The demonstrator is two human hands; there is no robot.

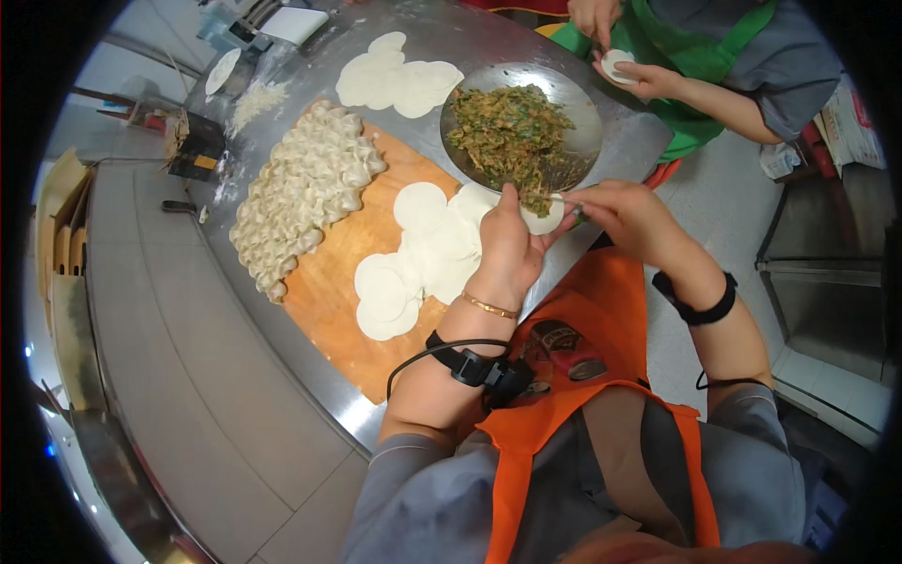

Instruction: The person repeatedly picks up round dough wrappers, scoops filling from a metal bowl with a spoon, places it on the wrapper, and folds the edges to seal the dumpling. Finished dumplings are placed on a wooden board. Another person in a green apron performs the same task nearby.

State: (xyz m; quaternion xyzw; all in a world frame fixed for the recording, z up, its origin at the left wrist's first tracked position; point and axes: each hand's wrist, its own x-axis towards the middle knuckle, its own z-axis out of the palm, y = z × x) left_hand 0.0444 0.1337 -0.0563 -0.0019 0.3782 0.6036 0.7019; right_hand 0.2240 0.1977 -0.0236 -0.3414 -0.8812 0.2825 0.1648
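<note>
A round dough wrapper [549, 220] lies across the fingers of my left hand [512, 240], its thumb raised beside it. Minced green-and-brown filling [538, 204] rests on that wrapper. My right hand [620, 208] grips a thin utensil [560, 197] whose tip meets the filling; its exact kind is hard to make out. Just beyond both hands stands a wide metal bowl [581, 134] heaped with the same filling [507, 127]. Left of my left hand, overlapping dough wrappers [440, 247] spread over a wooden board [338, 282]. Folded dumplings [306, 183] sit in packed rows on the board's far left.
More wrappers [394, 77] lie on the floured steel table [303, 84] behind the board. A dark container [197, 144] and a flour-filled metal container [229, 74] stand at the left. Across the table, a co-worker's hand [659, 79] holds a wrapper [618, 67].
</note>
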